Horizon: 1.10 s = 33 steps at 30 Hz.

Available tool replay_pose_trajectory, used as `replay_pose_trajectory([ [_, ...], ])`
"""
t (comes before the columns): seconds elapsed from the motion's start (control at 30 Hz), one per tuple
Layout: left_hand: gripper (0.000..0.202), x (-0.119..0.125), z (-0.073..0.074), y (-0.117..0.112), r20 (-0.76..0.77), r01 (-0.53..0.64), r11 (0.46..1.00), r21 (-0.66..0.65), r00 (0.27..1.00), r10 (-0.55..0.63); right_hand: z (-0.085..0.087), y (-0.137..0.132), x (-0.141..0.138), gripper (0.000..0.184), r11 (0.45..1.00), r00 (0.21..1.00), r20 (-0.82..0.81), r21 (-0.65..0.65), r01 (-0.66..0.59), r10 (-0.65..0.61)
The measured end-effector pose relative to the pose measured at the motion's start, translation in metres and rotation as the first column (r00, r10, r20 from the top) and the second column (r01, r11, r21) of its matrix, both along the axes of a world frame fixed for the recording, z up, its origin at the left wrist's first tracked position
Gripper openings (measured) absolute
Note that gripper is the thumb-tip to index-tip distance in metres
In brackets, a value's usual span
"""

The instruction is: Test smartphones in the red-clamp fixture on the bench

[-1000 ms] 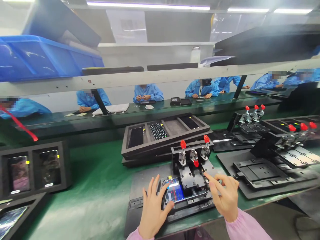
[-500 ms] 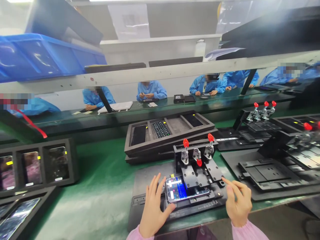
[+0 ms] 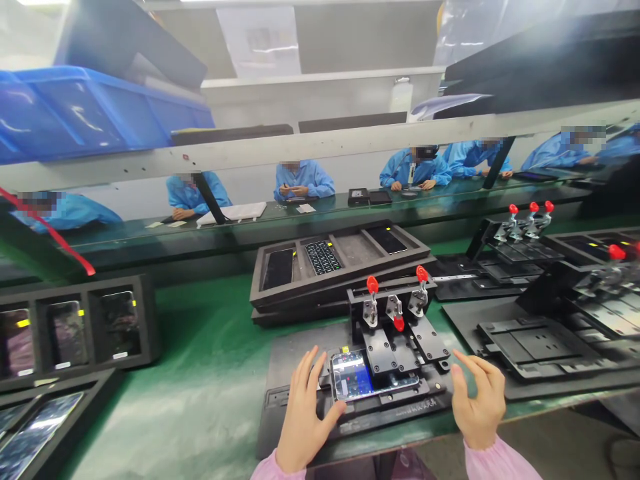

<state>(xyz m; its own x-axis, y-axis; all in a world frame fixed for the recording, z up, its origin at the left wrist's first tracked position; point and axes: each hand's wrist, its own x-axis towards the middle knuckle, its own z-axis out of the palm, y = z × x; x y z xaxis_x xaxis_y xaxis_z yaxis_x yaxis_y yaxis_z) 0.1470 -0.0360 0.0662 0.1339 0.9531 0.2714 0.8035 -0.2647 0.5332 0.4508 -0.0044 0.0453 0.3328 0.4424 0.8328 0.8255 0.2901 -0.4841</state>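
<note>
A phone [image 3: 353, 377] with a lit screen lies in a black clamping fixture [image 3: 380, 408] near the bench's front edge. The fixture's black press plates [image 3: 381, 352] cover the phone's right part. Red-tipped toggle clamps [image 3: 371, 285] stand behind them; the outer two tips point up, the middle one down. At the phone's left end is my left hand [image 3: 307, 413], fingers spread and thumb by the phone's near corner, holding nothing. My right hand [image 3: 479, 400] hovers just right of the fixture, fingers loosely curled and apart, with nothing in it.
Stacked foam trays [image 3: 345, 267] with phones lie behind the fixture. More phone trays [image 3: 145, 327] stand at left. Another clamping fixture [image 3: 540, 350] is at right. A white shelf beam [image 3: 320, 143] crosses above, bearing a blue bin [image 3: 100, 113]. People in blue sit across.
My right hand's forefinger has come away from the right press plate and its fingers have parted more. My left hand has shifted slightly left. The phone's screen picture looks different.
</note>
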Motion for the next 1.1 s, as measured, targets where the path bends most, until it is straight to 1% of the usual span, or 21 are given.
replay_pose_trajectory([
  [0.13, 0.062, -0.003, -0.001, -0.001, 0.037, -0.014, 1.0, 0.014, 0.999, 0.014, 0.011, 0.006, -0.001, 0.023, 1.0, 1.0, 0.015, 0.027, -0.014, 0.014],
  [0.3, 0.058, -0.015, -0.008, -0.003, 0.119, -0.034, 0.999, -0.002, 0.992, 0.034, 0.03, 0.016, -0.003, 0.025, 0.999, 0.999, 0.036, 0.053, -0.01, 0.008],
  [0.37, 0.053, -0.021, -0.012, -0.004, 0.195, -0.086, 0.996, -0.016, 0.977, 0.088, 0.037, 0.019, -0.004, 0.026, 0.998, 0.997, 0.063, 0.051, -0.037, 0.034],
  [0.47, 0.046, -0.027, -0.015, -0.002, 0.329, -0.179, 0.982, -0.064, 0.925, 0.19, 0.045, 0.022, -0.005, 0.028, 0.996, 0.993, 0.096, 0.046, -0.075, 0.07],
  [0.53, 0.043, -0.029, -0.016, -0.001, 0.376, -0.212, 0.973, -0.096, 0.897, 0.233, 0.049, 0.023, -0.007, 0.027, 0.994, 0.99, 0.102, 0.039, -0.098, 0.093],
  [0.7, 0.044, -0.029, -0.014, 0.002, 0.4, -0.211, 0.964, -0.164, 0.879, 0.261, 0.057, 0.025, -0.013, 0.029, 0.991, 0.988, 0.07, -0.008, -0.136, 0.136],
  [0.83, 0.046, -0.028, -0.014, 0.002, 0.394, -0.199, 0.959, -0.204, 0.88, 0.266, 0.062, 0.029, -0.019, 0.033, 0.987, 0.984, 0.086, -0.049, -0.151, 0.155],
  [0.93, 0.046, -0.028, -0.016, 0.001, 0.382, -0.187, 0.961, -0.201, 0.889, 0.253, 0.066, 0.033, -0.023, 0.035, 0.985, 0.98, 0.111, -0.077, -0.155, 0.163],
  [1.1, 0.045, -0.029, -0.017, 0.0, 0.348, -0.187, 0.965, -0.184, 0.906, 0.242, 0.075, 0.038, -0.028, 0.032, 0.983, 0.97, 0.178, -0.113, -0.147, 0.165],
])
